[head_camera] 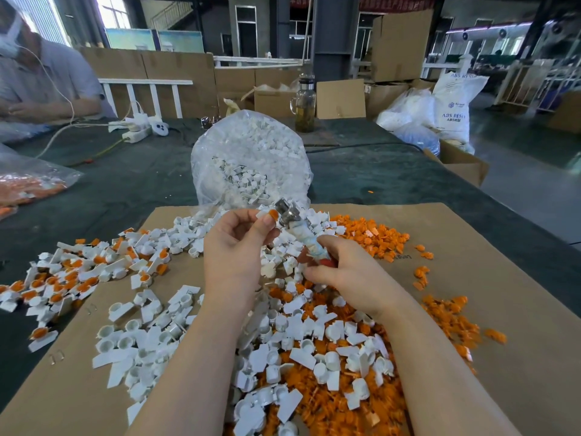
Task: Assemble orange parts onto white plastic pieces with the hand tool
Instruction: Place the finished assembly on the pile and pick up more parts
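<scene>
tape-wrapped, metal-headed hand tool (297, 228)

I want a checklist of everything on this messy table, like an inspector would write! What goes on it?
Surface: brown cardboard sheet on a dark table.
Job's things: loose white pieces near the middle, loose orange parts to the right, finished pieces at left; hand tool with a metal head.
Clutter: clear bag of white pieces, glass bottle, another bag with orange parts.
Grippers: left hand pinches a white piece with an orange part at the tool's head; right hand grips the tool's handle.
Cables: power strip and white cord far left.
Surroundings: cardboard boxes, white sacks, a second person.
</scene>
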Available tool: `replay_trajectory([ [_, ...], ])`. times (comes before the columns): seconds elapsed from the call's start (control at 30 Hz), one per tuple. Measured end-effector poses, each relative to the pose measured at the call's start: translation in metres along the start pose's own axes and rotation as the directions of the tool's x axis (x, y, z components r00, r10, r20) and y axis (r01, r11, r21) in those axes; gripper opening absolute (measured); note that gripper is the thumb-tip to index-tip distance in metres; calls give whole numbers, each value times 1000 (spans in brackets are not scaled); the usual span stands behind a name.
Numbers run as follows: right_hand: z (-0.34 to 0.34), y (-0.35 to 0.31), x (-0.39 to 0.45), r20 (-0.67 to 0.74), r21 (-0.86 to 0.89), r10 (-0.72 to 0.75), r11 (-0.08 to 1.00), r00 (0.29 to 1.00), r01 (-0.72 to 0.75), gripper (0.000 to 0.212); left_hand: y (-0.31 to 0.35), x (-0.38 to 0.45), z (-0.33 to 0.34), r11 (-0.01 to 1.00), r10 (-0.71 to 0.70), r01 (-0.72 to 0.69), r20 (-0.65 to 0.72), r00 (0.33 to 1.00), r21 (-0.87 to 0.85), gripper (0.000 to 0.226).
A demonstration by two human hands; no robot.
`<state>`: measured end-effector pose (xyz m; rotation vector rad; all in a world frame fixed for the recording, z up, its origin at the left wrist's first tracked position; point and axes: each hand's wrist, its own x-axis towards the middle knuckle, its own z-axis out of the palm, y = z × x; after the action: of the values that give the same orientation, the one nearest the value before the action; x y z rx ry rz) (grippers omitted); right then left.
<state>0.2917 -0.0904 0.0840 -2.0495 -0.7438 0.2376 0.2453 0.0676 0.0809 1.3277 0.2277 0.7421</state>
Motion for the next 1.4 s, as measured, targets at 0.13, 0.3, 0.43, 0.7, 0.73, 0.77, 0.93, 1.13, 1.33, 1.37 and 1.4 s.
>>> replay_trajectory([
  [0.13,-1,-2,-1,26,10,10,1000,1000,-10,16,0,1,-1,1000,22,-22,28,999,-19,7],
  [0.3,1,0,1,57,-40,15,999,998,-13,19,2,0,-1,999,33,-31,59,998,-24,9],
  [0.43,2,5,2,38,-72,-24,997,999,27,8,4,-1,0,999,32,-30,67,997,-35,10],
  [0.7,9,6,3,-3,-98,-59,993,998,58,11,4,-1,0,999,8,-7,45,999,-38,15],
  [0.73,9,5,3,-3,-98,-59,993,998,58,9,4,-1,0,999,6,-5,43,999,-33,15],
  [0.77,9,4,3,-5,-103,-60,993,998,59,9,3,0,0,1000,2,-1,40,999,-29,16],
  [0.93,10,2,3,-22,-152,-62,987,998,58,9,3,0,0,1000,-5,5,31,1000,-22,14],
  [1.13,13,3,3,-44,-195,-68,979,997,58,11,4,0,-1,998,-46,47,17,999,-29,15],
  [1.33,14,7,5,-150,-296,-67,955,986,20,9,7,2,-8,914,-316,271,-111,942,-302,5],
  [1.37,14,8,5,-183,-297,-67,955,981,9,8,8,5,-12,869,-388,303,-158,908,-392,6],
  [1.4,14,10,6,-218,-292,-61,956,974,-6,8,9,8,-18,814,-455,317,-196,869,-487,10],
])
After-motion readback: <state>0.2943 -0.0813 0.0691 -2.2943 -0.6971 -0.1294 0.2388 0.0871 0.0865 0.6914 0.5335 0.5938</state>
